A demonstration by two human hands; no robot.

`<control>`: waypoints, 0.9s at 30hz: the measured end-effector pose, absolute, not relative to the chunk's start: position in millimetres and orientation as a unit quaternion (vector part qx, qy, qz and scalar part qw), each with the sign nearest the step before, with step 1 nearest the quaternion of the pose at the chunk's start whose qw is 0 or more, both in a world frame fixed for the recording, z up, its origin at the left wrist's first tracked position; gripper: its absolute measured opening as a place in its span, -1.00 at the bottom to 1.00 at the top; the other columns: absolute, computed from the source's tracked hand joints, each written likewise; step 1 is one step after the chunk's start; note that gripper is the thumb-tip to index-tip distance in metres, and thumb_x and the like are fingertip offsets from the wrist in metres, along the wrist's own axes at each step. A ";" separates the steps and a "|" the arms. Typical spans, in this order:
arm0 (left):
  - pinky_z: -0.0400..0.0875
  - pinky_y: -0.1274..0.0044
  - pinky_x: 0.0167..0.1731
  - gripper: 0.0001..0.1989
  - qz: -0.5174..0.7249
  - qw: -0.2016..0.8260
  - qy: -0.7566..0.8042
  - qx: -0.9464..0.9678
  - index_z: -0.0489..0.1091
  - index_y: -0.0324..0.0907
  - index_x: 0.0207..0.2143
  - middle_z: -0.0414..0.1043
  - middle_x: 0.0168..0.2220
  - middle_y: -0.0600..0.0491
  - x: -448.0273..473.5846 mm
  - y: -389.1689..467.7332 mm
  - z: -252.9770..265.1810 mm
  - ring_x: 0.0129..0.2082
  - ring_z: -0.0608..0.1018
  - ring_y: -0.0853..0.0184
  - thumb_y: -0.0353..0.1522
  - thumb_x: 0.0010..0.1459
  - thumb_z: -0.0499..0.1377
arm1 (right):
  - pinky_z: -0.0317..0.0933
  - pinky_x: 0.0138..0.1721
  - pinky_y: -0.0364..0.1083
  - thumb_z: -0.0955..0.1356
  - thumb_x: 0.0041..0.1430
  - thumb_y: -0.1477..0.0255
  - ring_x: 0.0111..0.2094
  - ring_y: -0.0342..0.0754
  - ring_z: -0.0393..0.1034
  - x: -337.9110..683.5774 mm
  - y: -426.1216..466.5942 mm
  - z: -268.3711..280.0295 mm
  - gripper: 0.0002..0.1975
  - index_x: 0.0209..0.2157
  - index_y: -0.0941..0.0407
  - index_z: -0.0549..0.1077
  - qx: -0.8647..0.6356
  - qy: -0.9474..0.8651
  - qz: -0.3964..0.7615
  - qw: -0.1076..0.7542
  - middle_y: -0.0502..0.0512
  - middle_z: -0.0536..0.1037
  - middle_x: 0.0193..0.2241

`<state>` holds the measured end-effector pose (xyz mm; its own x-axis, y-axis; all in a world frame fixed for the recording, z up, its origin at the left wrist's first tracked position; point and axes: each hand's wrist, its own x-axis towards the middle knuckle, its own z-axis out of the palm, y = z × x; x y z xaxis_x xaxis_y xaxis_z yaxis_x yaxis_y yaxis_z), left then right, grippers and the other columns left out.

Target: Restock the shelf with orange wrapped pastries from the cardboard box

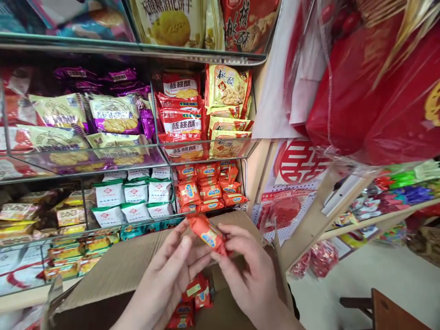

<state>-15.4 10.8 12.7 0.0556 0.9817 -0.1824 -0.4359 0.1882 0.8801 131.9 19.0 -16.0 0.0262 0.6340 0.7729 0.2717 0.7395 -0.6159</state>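
Over the open cardboard box, my right hand [249, 270] pinches a small red snack packet [208, 236] between thumb and fingers. The packet is tilted, its blue-and-yellow label facing up. My left hand [172, 263] is beside and partly beneath it with the fingers stretched out and the thumb apart; whether its fingertips touch the wrapper I cannot tell. Below the hands, several similar red packets [195, 288] lie inside the cardboard box [137, 261]. Just behind, a shelf compartment holds stacked red packets [209, 188] of like look.
Left of that compartment stand white-and-green packets [137, 199]. Glass shelves [130, 165] carry walnut shortbread packs [182, 123] and purple-and-cream cookie packs [115, 114]. Red wrapped decorations [371, 91] hang at the right. A brown wooden stool [395, 311] stands at the lower right.
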 end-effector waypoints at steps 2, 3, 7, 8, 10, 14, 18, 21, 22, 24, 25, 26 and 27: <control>0.53 0.48 -0.20 -0.80 0.543 0.684 0.383 0.301 0.46 -0.01 -0.33 0.52 -0.17 0.04 -15.1 7.0 14.2 -0.16 0.55 0.24 -0.22 -0.07 0.30 | 0.31 -0.04 -0.03 0.27 0.09 0.64 -0.05 -0.05 0.34 129.7 13.8 -16.6 -0.83 -0.32 0.11 0.38 -0.316 -0.736 0.035 0.598 0.13 0.48 -0.13; 0.54 0.52 -0.24 -0.85 0.546 0.690 0.376 0.292 0.47 -0.02 -0.37 0.53 -0.23 0.04 -15.3 6.0 15.0 -0.20 0.56 0.27 -0.27 -0.06 0.31 | 0.28 0.01 0.00 0.26 0.08 0.67 -0.01 -0.03 0.31 128.6 11.1 -16.6 -0.80 -0.30 0.11 0.38 -0.308 -0.755 0.015 0.579 0.13 0.46 -0.12; 0.55 0.59 -0.32 -0.90 0.566 0.698 0.356 0.256 0.47 -0.03 -0.42 0.53 -0.26 0.09 -17.4 6.8 15.7 -0.28 0.56 0.36 -0.42 -0.03 0.28 | 0.28 0.02 -0.02 0.25 0.07 0.62 0.06 -0.02 0.25 126.5 3.0 -15.3 -0.72 -0.14 0.13 0.33 -0.313 -0.763 0.058 0.563 0.20 0.34 0.01; 0.55 0.60 -0.35 -0.92 0.566 0.701 0.352 0.253 0.47 -0.04 -0.45 0.53 -0.26 0.09 -17.5 7.8 15.5 -0.29 0.55 0.35 -0.42 -0.01 0.26 | 0.29 0.01 -0.03 0.26 0.09 0.57 0.07 -0.02 0.25 127.3 2.8 -14.9 -0.70 -0.10 0.14 0.30 -0.327 -0.755 0.073 0.564 0.23 0.31 0.03; 0.54 0.63 -0.43 -0.89 0.568 0.701 0.350 0.252 0.44 -0.08 -0.55 0.52 -0.37 0.10 -16.9 10.8 15.7 -0.36 0.55 0.38 -0.43 0.00 0.25 | 0.30 -0.01 -0.02 0.29 0.13 0.45 0.07 -0.01 0.25 131.0 6.1 -14.3 -0.67 -0.04 0.15 0.27 -0.356 -0.757 0.077 0.543 0.26 0.29 0.06; 0.55 0.62 -0.43 -0.85 0.578 0.671 0.395 0.242 0.45 -0.12 -0.48 0.53 -0.41 0.09 -14.0 26.5 22.6 -0.40 0.57 0.41 -0.51 0.08 0.16 | 0.27 -0.04 0.05 0.31 0.17 0.33 -0.01 0.04 0.30 146.1 25.2 -17.0 -0.67 -0.05 0.14 0.32 -0.402 -0.785 0.025 0.471 0.22 0.40 -0.03; 0.56 0.63 -0.42 -0.79 0.566 0.641 0.456 0.247 0.47 -0.16 -0.31 0.56 -0.28 0.00 -10.2 61.4 36.0 -0.35 0.60 0.38 -0.46 0.19 0.03 | 0.24 -0.10 0.05 0.27 0.19 0.45 -0.11 0.04 0.34 160.3 42.7 -27.8 -0.84 -0.21 0.16 0.41 -0.500 -0.757 0.035 0.420 0.17 0.47 -0.14; 0.49 0.72 -0.59 -0.77 0.575 0.614 0.475 0.259 0.44 -0.17 -0.41 0.54 -0.45 0.09 0.9 93.2 46.5 -0.55 0.55 0.49 -0.42 0.22 0.01 | 0.21 -0.18 0.03 0.23 0.21 0.46 -0.21 0.00 0.38 163.3 46.3 -36.7 -0.83 -0.31 0.13 0.44 -0.527 -0.764 0.043 0.370 0.08 0.51 -0.25; 0.48 0.71 -0.62 -0.75 0.576 0.608 0.479 0.263 0.42 -0.18 -0.46 0.50 -0.53 0.12 6.9 103.6 49.9 -0.59 0.52 0.49 -0.40 0.22 0.01 | 0.20 -0.20 0.02 0.21 0.22 0.45 -0.24 -0.01 0.38 163.3 46.3 -38.8 -0.81 -0.34 0.13 0.45 -0.526 -0.767 0.041 0.365 0.06 0.52 -0.28; 0.42 0.69 -0.71 -0.69 0.574 0.599 0.492 0.263 0.35 -0.19 -0.57 0.39 -0.68 0.17 21.5 123.6 56.0 -0.68 0.46 0.48 -0.35 0.23 0.01 | 0.17 -0.22 0.01 0.20 0.23 0.44 -0.27 -0.02 0.37 163.5 46.0 -41.8 -0.78 -0.36 0.13 0.45 -0.521 -0.769 0.033 0.370 0.05 0.52 -0.33; 0.35 0.69 -0.76 -0.66 0.572 0.597 0.496 0.266 0.32 -0.19 -0.60 0.32 -0.73 0.18 29.4 133.5 58.5 -0.71 0.42 0.48 -0.33 0.22 0.02 | 0.16 -0.23 0.00 0.20 0.23 0.44 -0.28 -0.02 0.37 163.8 45.9 -42.7 -0.78 -0.37 0.13 0.45 -0.520 -0.767 0.031 0.375 0.05 0.52 -0.34; 0.28 0.71 -0.80 -0.65 0.569 0.596 0.499 0.269 0.28 -0.19 -0.63 0.27 -0.77 0.20 37.1 143.5 60.6 -0.74 0.38 0.50 -0.32 0.22 0.03 | 0.15 -0.24 0.00 0.20 0.23 0.44 -0.29 -0.02 0.36 164.4 45.9 -43.3 -0.78 -0.37 0.13 0.45 -0.518 -0.767 0.029 0.378 0.05 0.52 -0.35; 0.23 0.73 -0.82 -0.64 0.568 0.594 0.500 0.273 0.26 -0.20 -0.65 0.24 -0.78 0.20 44.4 153.7 62.3 -0.75 0.35 0.52 -0.33 0.21 0.05 | 0.15 -0.25 0.00 0.21 0.23 0.44 -0.30 -0.02 0.35 165.1 45.8 -43.9 -0.79 -0.38 0.13 0.45 -0.517 -0.767 0.027 0.380 0.06 0.52 -0.35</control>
<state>44.4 153.7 62.3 -0.1451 0.9478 -0.2841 -0.4018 0.2059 0.8923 165.1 45.8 -43.9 -0.1769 0.8134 0.5542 0.7718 0.4641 -0.4348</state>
